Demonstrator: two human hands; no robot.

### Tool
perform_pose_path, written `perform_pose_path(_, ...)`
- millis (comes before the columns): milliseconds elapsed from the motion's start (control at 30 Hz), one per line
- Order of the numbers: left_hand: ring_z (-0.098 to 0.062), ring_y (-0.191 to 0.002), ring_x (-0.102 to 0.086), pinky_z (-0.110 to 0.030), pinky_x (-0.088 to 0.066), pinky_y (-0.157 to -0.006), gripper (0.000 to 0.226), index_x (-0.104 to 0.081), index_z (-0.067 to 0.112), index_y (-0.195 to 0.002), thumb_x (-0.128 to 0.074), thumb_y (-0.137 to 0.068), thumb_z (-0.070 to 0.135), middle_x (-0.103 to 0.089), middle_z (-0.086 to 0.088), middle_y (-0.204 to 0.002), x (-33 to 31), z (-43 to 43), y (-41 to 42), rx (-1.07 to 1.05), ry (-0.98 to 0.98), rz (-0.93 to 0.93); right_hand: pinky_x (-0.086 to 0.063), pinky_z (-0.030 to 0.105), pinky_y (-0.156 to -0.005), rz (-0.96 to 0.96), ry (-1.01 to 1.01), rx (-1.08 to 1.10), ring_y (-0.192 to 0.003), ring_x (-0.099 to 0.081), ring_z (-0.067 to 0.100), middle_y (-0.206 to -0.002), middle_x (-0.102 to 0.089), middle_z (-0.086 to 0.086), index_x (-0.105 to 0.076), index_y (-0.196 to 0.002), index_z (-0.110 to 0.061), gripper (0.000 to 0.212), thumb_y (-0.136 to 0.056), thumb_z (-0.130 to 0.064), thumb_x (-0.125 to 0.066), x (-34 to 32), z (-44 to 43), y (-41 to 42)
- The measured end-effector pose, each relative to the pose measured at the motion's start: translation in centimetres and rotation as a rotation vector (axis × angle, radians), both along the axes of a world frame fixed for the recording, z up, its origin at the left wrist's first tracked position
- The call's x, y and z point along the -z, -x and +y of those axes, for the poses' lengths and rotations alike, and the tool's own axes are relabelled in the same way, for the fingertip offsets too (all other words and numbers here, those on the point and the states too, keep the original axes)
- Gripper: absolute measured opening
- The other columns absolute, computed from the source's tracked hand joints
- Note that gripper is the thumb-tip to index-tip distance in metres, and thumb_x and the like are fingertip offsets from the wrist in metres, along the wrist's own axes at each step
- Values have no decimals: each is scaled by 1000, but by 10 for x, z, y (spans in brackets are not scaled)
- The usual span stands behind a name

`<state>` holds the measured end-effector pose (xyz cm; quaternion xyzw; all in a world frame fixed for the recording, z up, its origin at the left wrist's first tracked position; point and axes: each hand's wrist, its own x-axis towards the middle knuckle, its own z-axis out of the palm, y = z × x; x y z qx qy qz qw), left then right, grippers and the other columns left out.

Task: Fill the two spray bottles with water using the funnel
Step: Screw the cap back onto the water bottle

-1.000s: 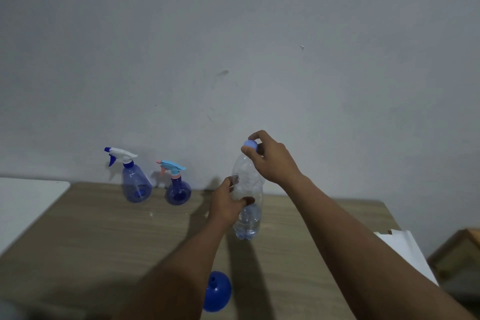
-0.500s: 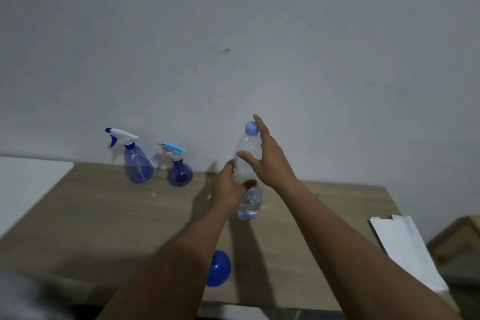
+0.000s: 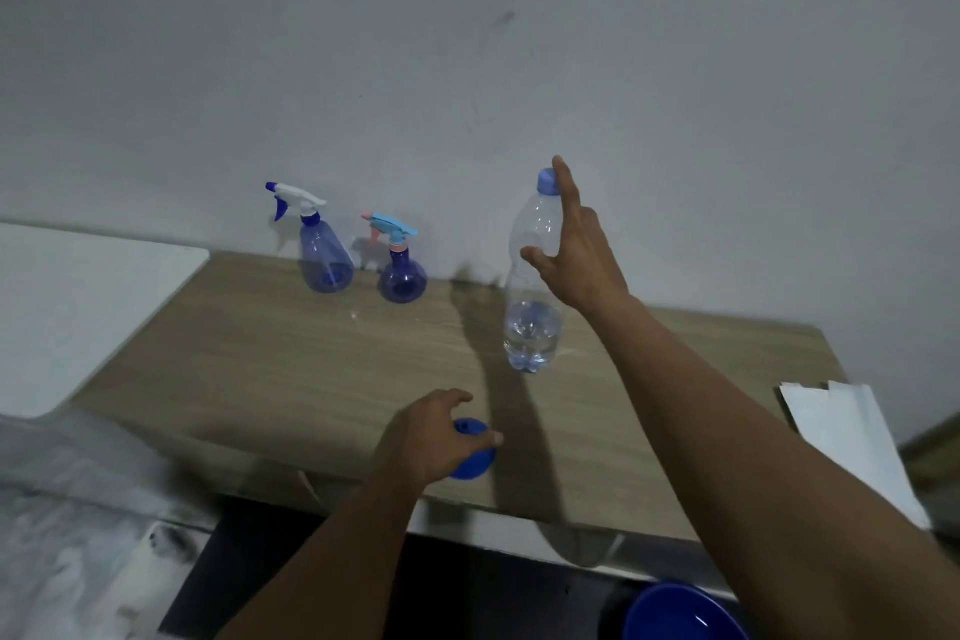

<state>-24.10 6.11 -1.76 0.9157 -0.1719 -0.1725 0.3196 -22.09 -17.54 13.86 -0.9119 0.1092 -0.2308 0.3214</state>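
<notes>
Two blue spray bottles stand at the back of the wooden table (image 3: 291, 369), by the wall: a taller one with a white trigger (image 3: 324, 260) and a round one with a light blue trigger (image 3: 402, 278). A clear water bottle (image 3: 532, 327) with a blue cap stands upright to their right, with a little water in its base. My right hand (image 3: 582, 265) is beside its upper half with the fingers spread, not gripping. The blue funnel (image 3: 475, 463) lies near the table's front edge. My left hand (image 3: 421, 442) is curled over it, thumb and fingers around it.
White paper sheets (image 3: 841, 437) lie at the table's right end. A white surface (image 3: 78, 296) adjoins the table on the left. A crumpled clear plastic bag (image 3: 67, 509) sits at lower left. A blue basin (image 3: 680, 613) is below the front edge.
My left hand let go of the water bottle and dropped to the funnel. My right hand came off the cap and opened. The bottle now stands on the table by itself.
</notes>
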Motion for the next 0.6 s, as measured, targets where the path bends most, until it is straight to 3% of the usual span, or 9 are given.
perform_pose_path(100,-10,-104,-61,-32,-51,-93,75,-62,36,-120,-76,-54,68,-62,15,-117,7,5,6,88,-71,-20,-40,37,-72,30,10,44,-86,-58,34,-116,-52,16,7,-153,-51,115,-84,-15,-77,-1,3,-1)
perform_pose_path(267,-13,-104,-60,-27,-49,-92,55,-64,30,-120,-83,-69,40,-63,8,-118,10,1,-3,106,-64,-20,-42,37,-74,26,-17,58,-85,-53,29,-120,-52,16,-5,-149,-52,101,-85,-17,-76,-4,1,-1)
perform_pose_path(433,-12,-103,-61,-19,-42,-84,51,-66,28,-118,-83,-70,35,-66,6,-115,-1,-12,-37,78,-4,-50,-45,39,-74,27,-19,59,-86,-54,27,-119,-52,13,-7,-148,-52,99,-86,-16,-75,-5,-1,-14)
perform_pose_path(600,-14,-95,-63,-31,-52,-84,45,-67,33,-108,-82,-66,38,-66,8,-105,-18,-30,-98,58,24,-76,-41,31,-69,6,-24,85,-86,-56,24,-112,-51,8,-10,-149,-48,98,-84,-15,-77,-7,-13,-37)
